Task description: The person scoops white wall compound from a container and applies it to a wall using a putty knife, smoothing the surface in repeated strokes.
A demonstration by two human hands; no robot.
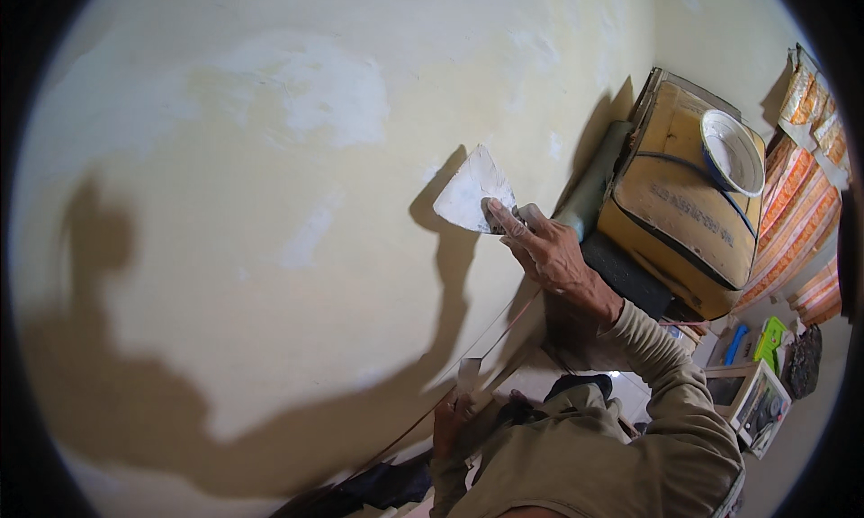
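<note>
My right hand (556, 251) is raised, its fingers closed on a wide putty knife (475, 192). The broad, triangular blade is smeared white and close to the cream wall (270, 320); I cannot tell whether its edge touches. White filler patches (333, 90) mark the wall's upper part, with smaller smears below. Lower down, my left hand (450, 416) is closed round a narrow putty knife (469, 372), whose greyish blade points up. Its handle is mostly hidden in the fingers.
At the right, a tan case (675, 185) with dark edging has a white-lined bowl (733, 153) on it. A green-grey roll (601, 176) lies between case and wall. Beyond are an orange striped curtain (792, 212) and a white-framed cabinet (749, 401). Dark cloth (387, 484) lies below.
</note>
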